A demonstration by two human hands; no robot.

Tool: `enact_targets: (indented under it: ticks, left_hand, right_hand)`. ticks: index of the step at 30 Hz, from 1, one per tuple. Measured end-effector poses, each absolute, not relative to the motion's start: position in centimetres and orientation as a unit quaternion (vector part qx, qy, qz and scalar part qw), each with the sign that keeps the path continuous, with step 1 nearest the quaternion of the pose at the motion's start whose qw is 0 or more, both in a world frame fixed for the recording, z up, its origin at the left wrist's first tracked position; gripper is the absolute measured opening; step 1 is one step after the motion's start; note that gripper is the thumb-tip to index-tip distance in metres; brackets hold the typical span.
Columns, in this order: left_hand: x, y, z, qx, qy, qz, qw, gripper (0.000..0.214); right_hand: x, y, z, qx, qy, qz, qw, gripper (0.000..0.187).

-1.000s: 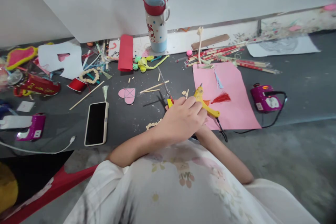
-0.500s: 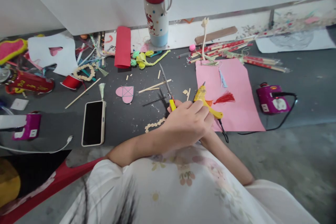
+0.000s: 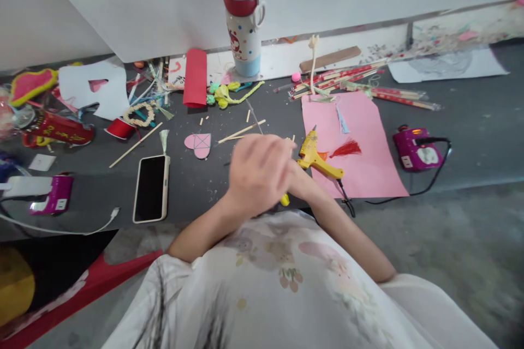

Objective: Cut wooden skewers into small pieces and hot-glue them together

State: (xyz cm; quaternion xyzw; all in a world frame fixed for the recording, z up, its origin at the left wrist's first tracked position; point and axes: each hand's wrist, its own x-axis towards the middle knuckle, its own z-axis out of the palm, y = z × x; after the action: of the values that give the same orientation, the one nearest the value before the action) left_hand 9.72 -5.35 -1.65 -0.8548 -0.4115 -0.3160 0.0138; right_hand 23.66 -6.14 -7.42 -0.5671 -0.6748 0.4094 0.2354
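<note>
My left hand (image 3: 260,174), slightly blurred, lies across my right hand with its fingers curled down; whatever it holds is hidden. Behind it, my right hand (image 3: 298,179) is mostly covered, closed on a yellow-handled tool with a long, narrow metal blade (image 3: 254,115). The blade points away from me, and the handle's end (image 3: 285,199) shows below the hands. Just beyond are thin wooden sticks (image 3: 241,132). A pink heart-shaped piece (image 3: 198,145) with drawn lines lies to the left. Close on the right, a yellow glue gun (image 3: 317,158) rests partly on pink paper (image 3: 364,174).
A phone (image 3: 150,189) and a red ribbon spool (image 3: 119,129) lie left. At the back stand a water bottle (image 3: 244,27) and a red paper roll (image 3: 195,77). Wrapped sticks (image 3: 339,77) lie back right. Purple power blocks (image 3: 417,147) with cables sit at both sides.
Both hands have moved left and somewhat nearer the sticks, the left one now covering most of the tool's handle. The glue gun is uncovered; the chain of small wooden pieces is hidden.
</note>
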Motion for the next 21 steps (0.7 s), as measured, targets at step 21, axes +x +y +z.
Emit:
enact_targets:
  ticks: [21]
  left_hand:
    - [4.2,-3.9,-3.7,-0.862,-0.46,-0.199,0.076,0.025]
  right_hand:
    - [25.1,-7.5,-4.6,-0.574,-0.741,0.299,0.179,0.028]
